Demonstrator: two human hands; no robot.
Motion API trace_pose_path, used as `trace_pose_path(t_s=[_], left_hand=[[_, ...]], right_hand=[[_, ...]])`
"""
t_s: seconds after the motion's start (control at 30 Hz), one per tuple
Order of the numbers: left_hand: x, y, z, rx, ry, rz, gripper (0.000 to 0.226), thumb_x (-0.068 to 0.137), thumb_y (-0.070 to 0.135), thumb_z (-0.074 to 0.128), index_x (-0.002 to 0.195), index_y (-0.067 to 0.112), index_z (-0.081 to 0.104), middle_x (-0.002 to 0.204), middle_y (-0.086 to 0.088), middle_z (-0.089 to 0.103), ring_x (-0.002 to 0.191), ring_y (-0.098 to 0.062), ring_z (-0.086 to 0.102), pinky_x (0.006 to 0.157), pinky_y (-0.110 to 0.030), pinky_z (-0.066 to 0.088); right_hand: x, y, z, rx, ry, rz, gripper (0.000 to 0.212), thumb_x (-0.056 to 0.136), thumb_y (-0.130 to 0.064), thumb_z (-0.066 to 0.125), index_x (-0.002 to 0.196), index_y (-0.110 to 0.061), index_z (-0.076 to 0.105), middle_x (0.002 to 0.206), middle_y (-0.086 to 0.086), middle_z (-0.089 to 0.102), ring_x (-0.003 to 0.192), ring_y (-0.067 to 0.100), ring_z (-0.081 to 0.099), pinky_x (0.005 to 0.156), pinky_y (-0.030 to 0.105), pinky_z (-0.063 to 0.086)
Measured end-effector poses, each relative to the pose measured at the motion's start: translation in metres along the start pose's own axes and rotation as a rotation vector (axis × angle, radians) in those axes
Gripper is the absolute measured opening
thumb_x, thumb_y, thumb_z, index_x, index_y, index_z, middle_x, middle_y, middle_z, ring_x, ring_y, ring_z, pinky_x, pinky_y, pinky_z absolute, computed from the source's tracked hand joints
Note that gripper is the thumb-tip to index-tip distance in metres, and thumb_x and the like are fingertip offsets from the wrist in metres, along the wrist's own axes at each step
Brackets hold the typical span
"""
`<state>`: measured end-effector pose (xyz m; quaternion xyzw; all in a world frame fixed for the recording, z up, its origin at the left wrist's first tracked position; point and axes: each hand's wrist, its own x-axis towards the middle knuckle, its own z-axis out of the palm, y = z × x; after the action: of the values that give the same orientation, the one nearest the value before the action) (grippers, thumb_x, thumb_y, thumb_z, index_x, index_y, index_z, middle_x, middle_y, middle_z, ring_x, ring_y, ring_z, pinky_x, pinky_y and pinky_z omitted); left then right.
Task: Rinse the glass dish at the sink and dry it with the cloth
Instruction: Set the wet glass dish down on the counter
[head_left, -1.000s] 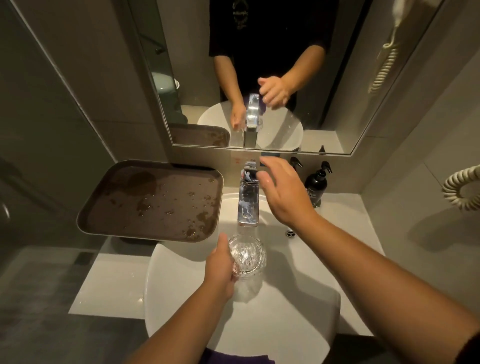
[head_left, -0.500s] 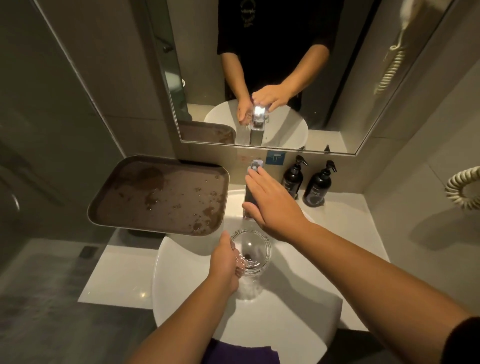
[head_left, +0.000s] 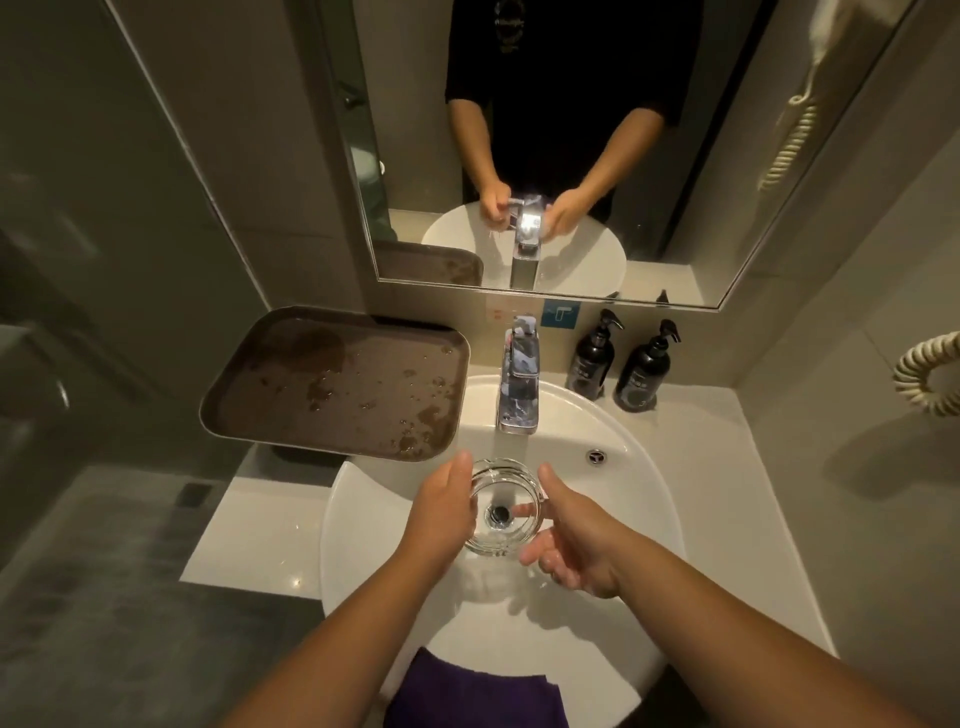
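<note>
Head view: glass dish (head_left: 500, 512) held over the sink (head_left: 363, 519) drain, under the tap (head_left: 518, 387). Left hand (head_left: 441, 512) grip closed on dish rim at 9 o'clock; right hand (head_left: 574, 540) cups it at 3 o'clock (fingers underneath). Purple cloth (head_left: 475, 693) at 6 o'clock; wet tray (head_left: 337, 382) approx. 10 o'clock.
</note>
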<state>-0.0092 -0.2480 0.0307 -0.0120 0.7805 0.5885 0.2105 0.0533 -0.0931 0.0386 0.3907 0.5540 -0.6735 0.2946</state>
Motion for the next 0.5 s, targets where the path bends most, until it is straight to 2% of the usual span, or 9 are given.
trace_pose_path(t_s=[0.07, 0.13, 0.2, 0.27, 0.3, 0.33, 0.43, 0.5], left_hand=[[-0.009, 0.0, -0.012, 0.278, -0.04, 0.214, 0.039, 0.103, 0.034, 0.032, 0.073, 0.018, 0.051, 0.067, 0.003, 0.049, 0.06, -0.01, 0.044, 0.057, -0.022, 0.036], [-0.018, -0.004, -0.026, 0.6, -0.025, 0.52, 0.034, 0.102, 0.026, 0.034, 0.082, 0.013, 0.059, 0.072, 0.001, 0.054, 0.062, -0.013, 0.049, 0.053, -0.016, 0.033], [-0.026, -0.009, -0.041, 0.844, -0.05, 0.77, 0.032, 0.095, 0.021, 0.04, 0.074, 0.012, 0.062, 0.066, -0.004, 0.059, 0.054, -0.02, 0.054, 0.045, -0.024, 0.04], [-0.035, -0.013, -0.054, 0.876, 0.031, 0.878, 0.04, 0.096, 0.029, 0.034, 0.067, 0.013, 0.058, 0.064, -0.004, 0.057, 0.054, -0.016, 0.049, 0.045, -0.026, 0.039], [-0.043, -0.012, -0.06, 0.827, 0.084, 0.85, 0.044, 0.097, 0.036, 0.029, 0.071, 0.015, 0.057, 0.07, -0.003, 0.058, 0.062, -0.012, 0.048, 0.052, -0.023, 0.039], [-0.05, -0.009, -0.065, 0.712, 0.162, 0.739, 0.043, 0.097, 0.042, 0.025, 0.078, 0.019, 0.057, 0.082, -0.001, 0.057, 0.07, -0.01, 0.049, 0.059, -0.02, 0.041], [-0.058, -0.008, -0.083, 0.229, 0.302, 0.201, 0.025, 0.1, 0.043, 0.032, 0.115, 0.029, 0.048, 0.117, 0.009, 0.046, 0.095, -0.009, 0.057, 0.065, -0.009, 0.045], [-0.056, -0.012, -0.101, 0.117, 0.319, 0.011, 0.03, 0.101, 0.039, 0.034, 0.125, 0.025, 0.045, 0.121, 0.006, 0.051, 0.1, -0.012, 0.058, 0.071, -0.016, 0.045]], right_hand=[[-0.002, -0.002, 0.004, 0.012, -0.097, 0.034, 0.081, 0.085, -0.082, 0.031, 0.113, -0.013, 0.066, 0.084, 0.015, 0.072, 0.048, 0.013, 0.05, 0.036, 0.018, 0.037], [-0.006, -0.002, 0.011, 0.038, -0.201, 0.037, 0.073, 0.088, -0.076, 0.038, 0.107, -0.011, 0.067, 0.089, 0.016, 0.07, 0.052, 0.014, 0.053, 0.038, 0.018, 0.039], [-0.01, -0.002, 0.024, 0.045, -0.269, 0.011, 0.051, 0.095, -0.059, 0.047, 0.104, -0.011, 0.064, 0.083, 0.012, 0.067, 0.051, 0.012, 0.049, 0.04, 0.018, 0.036], [-0.012, -0.002, 0.041, 0.046, -0.253, -0.065, 0.027, 0.097, -0.033, 0.054, 0.1, -0.008, 0.063, 0.068, 0.005, 0.057, 0.047, 0.009, 0.039, 0.041, 0.017, 0.028], [-0.011, -0.002, 0.051, 0.033, -0.236, -0.125, 0.02, 0.096, -0.023, 0.054, 0.1, -0.006, 0.064, 0.064, 0.003, 0.052, 0.047, 0.008, 0.034, 0.041, 0.018, 0.024], [-0.01, -0.003, 0.062, 0.009, -0.213, -0.187, 0.019, 0.096, -0.016, 0.052, 0.102, -0.004, 0.065, 0.062, 0.002, 0.05, 0.047, 0.009, 0.033, 0.041, 0.018, 0.022], [-0.008, -0.007, 0.1, -0.101, -0.079, -0.36, 0.026, 0.093, -0.006, 0.045, 0.113, 0.0, 0.06, 0.061, 0.005, 0.051, 0.045, 0.012, 0.039, 0.04, 0.022, 0.028], [-0.006, -0.011, 0.126, -0.218, 0.022, -0.473, 0.025, 0.094, -0.006, 0.043, 0.115, -0.008, 0.057, 0.066, 0.006, 0.054, 0.049, 0.014, 0.045, 0.043, 0.025, 0.035]])
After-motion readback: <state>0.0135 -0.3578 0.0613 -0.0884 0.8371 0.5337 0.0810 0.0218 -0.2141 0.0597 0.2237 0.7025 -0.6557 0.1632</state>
